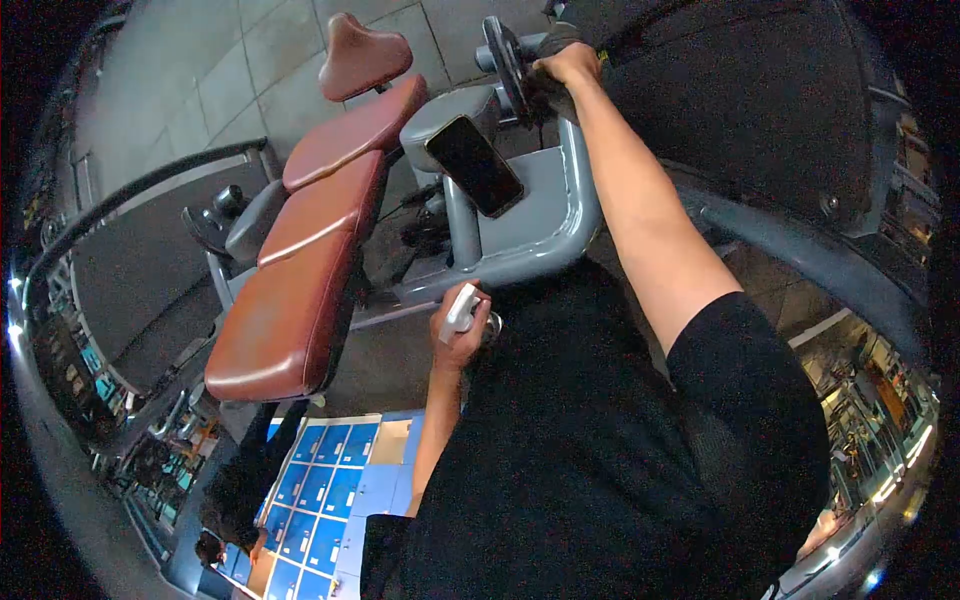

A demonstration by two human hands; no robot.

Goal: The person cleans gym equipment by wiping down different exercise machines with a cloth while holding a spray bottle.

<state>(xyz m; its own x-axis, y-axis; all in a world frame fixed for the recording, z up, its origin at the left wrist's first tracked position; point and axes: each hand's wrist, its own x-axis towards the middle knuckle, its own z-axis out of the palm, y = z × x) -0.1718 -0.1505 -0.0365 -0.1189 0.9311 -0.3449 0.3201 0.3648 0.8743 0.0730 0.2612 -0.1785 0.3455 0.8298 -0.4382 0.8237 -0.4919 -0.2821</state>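
My left hand (457, 345) is closed around a small white and grey object (461, 311) that looks like the trigger head of a spray bottle; its lower part is hidden by my hand and black shirt. My right arm reaches far forward. At its end my right hand (571, 66) is closed on a dark cloth (558, 40), pressed at the end of the exercise machine beside a round black disc (507, 70). A dark-screened phone (474, 165) lies on the machine's grey frame (540, 190), between my two hands.
A brown padded bench (285, 325) with a small seat-shaped pad (363, 58) runs along the left. Grey rails (790, 248) curve around the machine. Blue lockers (320, 490) stand at the lower left, with a person in dark clothes (235, 500) near them.
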